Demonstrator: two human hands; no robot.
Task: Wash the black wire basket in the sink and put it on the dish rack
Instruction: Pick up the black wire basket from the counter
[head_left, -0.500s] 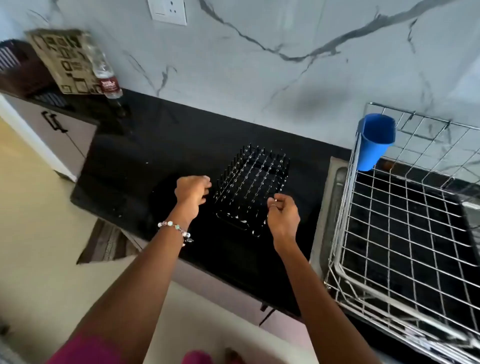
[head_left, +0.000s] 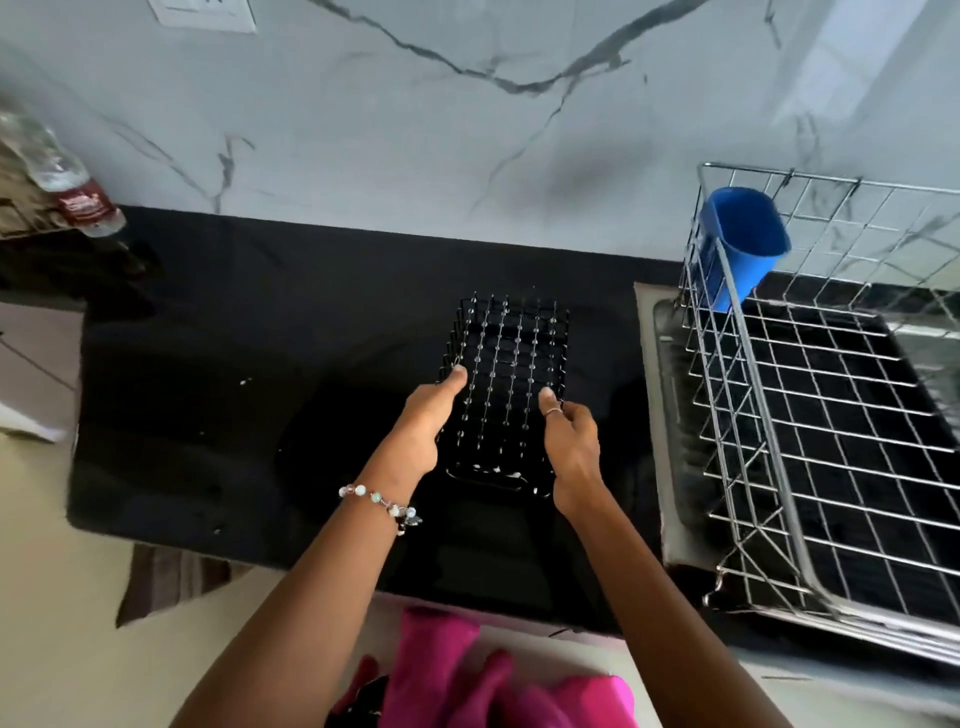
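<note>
On counter: black wire basket, upside-down | left hand, right hand gripping sides

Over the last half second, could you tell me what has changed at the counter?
Both hands have closed in on the black wire basket: the left hand now grips its left side and the right hand its right. The basket itself stays on the dark counter, and the dish rack with its blue cup is unchanged.

A clear plastic bottle with a dark red label stands at the far left of the black bench. Behind it rises a white marble wall carrying a white wall socket. A blue plastic cup hangs at far right.
</note>
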